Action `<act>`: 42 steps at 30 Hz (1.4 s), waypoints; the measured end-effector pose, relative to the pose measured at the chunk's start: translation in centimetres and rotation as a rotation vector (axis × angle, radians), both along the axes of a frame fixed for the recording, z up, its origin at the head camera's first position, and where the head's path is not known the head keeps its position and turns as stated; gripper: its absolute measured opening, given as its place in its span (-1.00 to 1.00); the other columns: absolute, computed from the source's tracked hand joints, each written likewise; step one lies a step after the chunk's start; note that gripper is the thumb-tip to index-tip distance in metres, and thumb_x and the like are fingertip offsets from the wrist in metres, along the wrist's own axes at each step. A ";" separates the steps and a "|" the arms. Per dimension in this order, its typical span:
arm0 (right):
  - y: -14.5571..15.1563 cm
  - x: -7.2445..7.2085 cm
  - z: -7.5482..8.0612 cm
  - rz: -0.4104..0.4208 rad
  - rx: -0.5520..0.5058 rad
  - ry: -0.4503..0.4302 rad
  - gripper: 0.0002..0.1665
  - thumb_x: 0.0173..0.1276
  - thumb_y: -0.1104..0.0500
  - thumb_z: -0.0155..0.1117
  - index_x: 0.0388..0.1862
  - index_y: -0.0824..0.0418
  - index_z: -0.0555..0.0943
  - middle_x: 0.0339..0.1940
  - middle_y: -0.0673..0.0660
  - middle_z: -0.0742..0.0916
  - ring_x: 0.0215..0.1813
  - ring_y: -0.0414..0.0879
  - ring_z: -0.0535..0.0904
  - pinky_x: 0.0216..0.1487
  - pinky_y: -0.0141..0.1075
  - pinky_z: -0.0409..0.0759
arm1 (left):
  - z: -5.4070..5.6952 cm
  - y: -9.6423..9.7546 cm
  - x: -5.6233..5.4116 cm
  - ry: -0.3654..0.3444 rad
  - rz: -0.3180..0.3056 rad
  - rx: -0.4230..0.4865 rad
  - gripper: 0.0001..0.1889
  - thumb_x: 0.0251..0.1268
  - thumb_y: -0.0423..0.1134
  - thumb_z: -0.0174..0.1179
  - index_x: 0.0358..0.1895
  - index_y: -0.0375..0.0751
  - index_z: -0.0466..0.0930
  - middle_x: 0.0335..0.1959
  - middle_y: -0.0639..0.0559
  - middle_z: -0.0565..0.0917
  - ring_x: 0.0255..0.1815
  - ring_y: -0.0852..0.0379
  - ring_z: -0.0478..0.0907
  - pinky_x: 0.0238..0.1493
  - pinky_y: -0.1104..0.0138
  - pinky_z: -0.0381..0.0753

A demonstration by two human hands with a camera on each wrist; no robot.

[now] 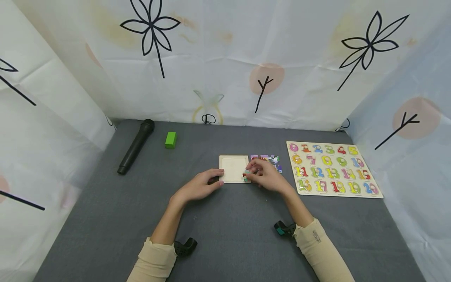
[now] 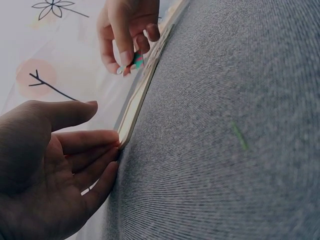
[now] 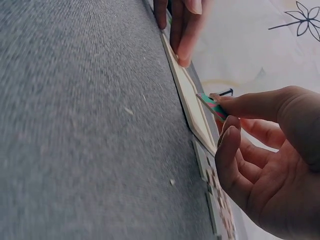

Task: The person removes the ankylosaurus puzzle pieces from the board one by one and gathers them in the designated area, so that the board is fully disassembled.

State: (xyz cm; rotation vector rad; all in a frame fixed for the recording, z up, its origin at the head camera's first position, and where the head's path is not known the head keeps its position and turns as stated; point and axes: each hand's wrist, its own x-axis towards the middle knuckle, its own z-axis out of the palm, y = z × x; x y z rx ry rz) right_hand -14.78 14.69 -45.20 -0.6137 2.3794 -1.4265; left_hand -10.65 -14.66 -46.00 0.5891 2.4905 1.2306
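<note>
A shallow wooden puzzle frame (image 1: 234,169) lies flat in the middle of the table, its inside bare wood. My left hand (image 1: 201,183) touches the frame's left edge with fairly straight fingers, the thumb apart from them in the left wrist view. Between thumb and fingers my right hand (image 1: 267,175) pinches a small jigsaw piece (image 3: 214,106), green with pink and dark marks. That piece is tilted just over the frame's right side. Beyond the right hand lie several colourful jigsaw pieces (image 1: 274,159), partly hidden by it.
A wooden number board (image 1: 334,168) lies to the right. At the back left are a green block (image 1: 170,140) and a black microphone (image 1: 135,147). The grey tabletop (image 1: 232,235) meets patterned white cloth (image 1: 225,58) at the back and sides.
</note>
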 end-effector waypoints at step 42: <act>9.6 1.0 0.8 -0.179 0.246 -0.048 -0.75 0.54 0.27 0.38 0.02 0.44 0.61 -0.39 0.26 0.83 -0.46 -0.11 0.77 -0.38 -0.29 0.78 | 0.0 0.0 0.1 -0.007 0.000 -0.002 -0.44 0.71 -0.12 0.14 0.59 -0.32 0.45 0.60 -0.24 0.51 0.62 -0.18 0.48 0.58 -0.11 0.51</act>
